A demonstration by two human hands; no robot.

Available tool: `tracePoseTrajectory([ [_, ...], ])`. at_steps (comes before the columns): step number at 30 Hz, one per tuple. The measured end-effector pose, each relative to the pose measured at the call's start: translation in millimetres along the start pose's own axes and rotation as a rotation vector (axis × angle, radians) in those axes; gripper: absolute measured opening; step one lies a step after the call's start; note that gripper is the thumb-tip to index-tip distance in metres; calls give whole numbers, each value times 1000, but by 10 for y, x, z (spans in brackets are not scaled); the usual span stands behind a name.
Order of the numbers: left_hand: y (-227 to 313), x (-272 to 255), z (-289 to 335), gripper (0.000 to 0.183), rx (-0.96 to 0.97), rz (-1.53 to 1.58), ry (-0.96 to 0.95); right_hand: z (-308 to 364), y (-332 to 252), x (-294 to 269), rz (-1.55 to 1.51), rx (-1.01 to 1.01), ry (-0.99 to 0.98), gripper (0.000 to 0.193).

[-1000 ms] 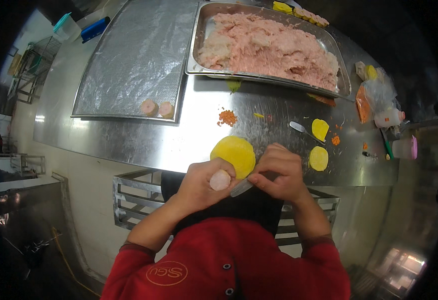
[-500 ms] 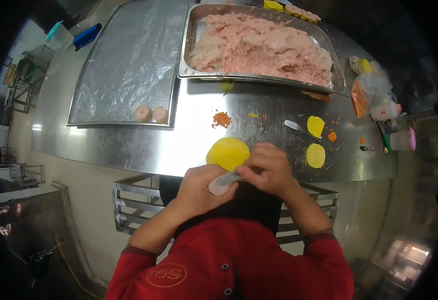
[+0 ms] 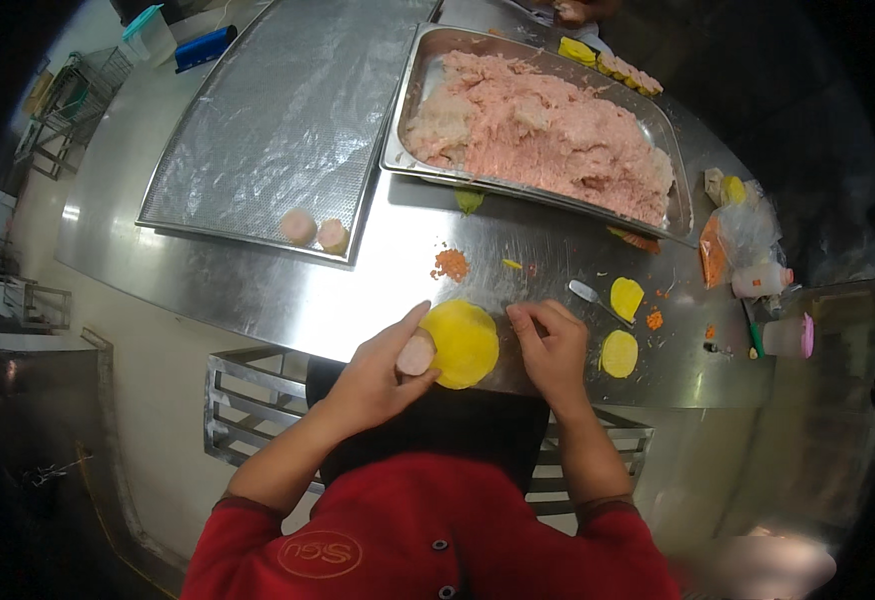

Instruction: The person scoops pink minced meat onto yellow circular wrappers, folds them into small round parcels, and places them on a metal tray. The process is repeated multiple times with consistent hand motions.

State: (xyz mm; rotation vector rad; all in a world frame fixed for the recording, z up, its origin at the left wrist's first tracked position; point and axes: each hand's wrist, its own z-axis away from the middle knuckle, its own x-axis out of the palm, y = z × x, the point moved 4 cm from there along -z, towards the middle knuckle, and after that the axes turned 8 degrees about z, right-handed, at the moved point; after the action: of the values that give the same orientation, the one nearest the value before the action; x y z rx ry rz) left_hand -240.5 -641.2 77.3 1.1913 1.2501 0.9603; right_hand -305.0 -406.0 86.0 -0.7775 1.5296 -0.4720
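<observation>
Left hand (image 3: 383,372) fingers grasp a pink meat lump (image 3: 416,355) beside the yellow wrapper (image 3: 461,343) on the table (image 3: 258,290); right hand (image 3: 553,345) fingers released, curled near it

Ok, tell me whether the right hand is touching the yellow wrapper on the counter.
Apart. The head view shows the right hand beside the yellow wrapper, with a strip of bare steel counter visible between them.
</observation>
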Motion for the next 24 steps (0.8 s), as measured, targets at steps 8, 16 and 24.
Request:
tracePoseTrajectory([
  [8,-227,-177,45,28,-81,54,-31,-357,-23,242,141,-88,65,20],
  [16,-215,-278,55,25,-94,59,44,-602,-131,382,283,-185,33,18],
  [24,-267,-301,13,21,-59,11,14,-673,-35,223,123,-47,-39,20],
])
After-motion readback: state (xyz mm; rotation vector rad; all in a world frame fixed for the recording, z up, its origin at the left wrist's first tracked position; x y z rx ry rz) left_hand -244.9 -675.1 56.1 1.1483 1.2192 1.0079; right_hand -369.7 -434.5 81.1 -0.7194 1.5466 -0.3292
